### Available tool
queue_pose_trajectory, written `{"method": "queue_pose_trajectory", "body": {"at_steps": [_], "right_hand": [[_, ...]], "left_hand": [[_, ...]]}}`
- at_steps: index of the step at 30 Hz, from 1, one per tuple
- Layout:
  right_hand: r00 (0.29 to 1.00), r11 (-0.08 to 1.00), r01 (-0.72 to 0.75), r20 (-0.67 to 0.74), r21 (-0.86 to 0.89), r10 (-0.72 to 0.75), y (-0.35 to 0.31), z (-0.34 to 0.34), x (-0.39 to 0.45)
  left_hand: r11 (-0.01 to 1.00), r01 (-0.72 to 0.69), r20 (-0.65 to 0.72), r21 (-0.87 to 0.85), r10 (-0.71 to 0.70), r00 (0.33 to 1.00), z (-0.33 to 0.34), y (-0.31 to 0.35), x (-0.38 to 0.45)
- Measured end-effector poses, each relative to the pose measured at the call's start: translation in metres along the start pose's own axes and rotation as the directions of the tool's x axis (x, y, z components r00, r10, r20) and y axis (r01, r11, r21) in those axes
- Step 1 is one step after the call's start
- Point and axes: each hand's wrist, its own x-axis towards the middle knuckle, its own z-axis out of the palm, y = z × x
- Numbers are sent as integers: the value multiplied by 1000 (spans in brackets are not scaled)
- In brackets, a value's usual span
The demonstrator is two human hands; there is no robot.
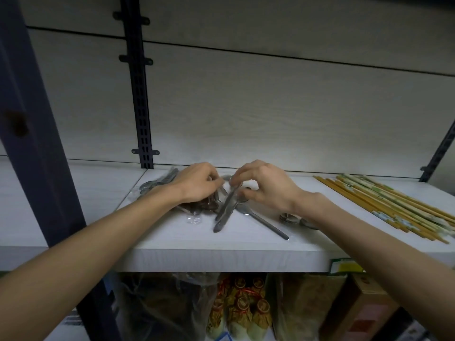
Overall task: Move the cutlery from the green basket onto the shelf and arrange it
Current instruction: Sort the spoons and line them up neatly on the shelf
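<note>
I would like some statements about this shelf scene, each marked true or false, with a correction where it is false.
1. Both hands are over the metal cutlery on the shelf. True.
2. The chopsticks lie to the left of the hands. False: they lie to the right.
3. The right hand pinches a piece of cutlery. True.
4. The green basket stands on the shelf beside the cutlery. False: no green basket is in view.
5. The left hand hangs idle below the shelf. False: it rests on wrapped cutlery on the shelf.
6. Packaged goods stand under the shelf. True.
</note>
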Motion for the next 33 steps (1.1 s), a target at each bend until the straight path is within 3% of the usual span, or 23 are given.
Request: {"method": "queue_pose_trajectory", "body": {"at_steps": [3,6,9,12,20,23,28,33], "right_hand": [[989,989,-142,-21,51,143,6,6,16],[939,933,-343,57,108,338,20,13,31],[858,840,-508,193,192,476,27,24,44],[814,727,-579,225,369,535,29,33,58],[769,551,-595,216,585,601,32,15,53],[747,432,-569,220,700,627,39,-9,36],[739,288,-490,217,823,638,58,-37,7],[650,104,-376,183,921,738,78,-43,-21]], "left_hand": [[1000,10,-24,-18,-11,1000,-1,1,-2],[994,-20,-9,103,21,1000,-1,11,-10],[961,-62,81,270,42,996,4,20,-15],[952,-74,95,296,48,994,5,19,-15],[969,-11,73,249,-7,997,-1,22,-10],[970,50,36,238,-60,998,-5,26,-3],[963,102,95,250,-130,987,-10,32,9],[982,137,-47,132,-132,990,-7,52,22]]}}
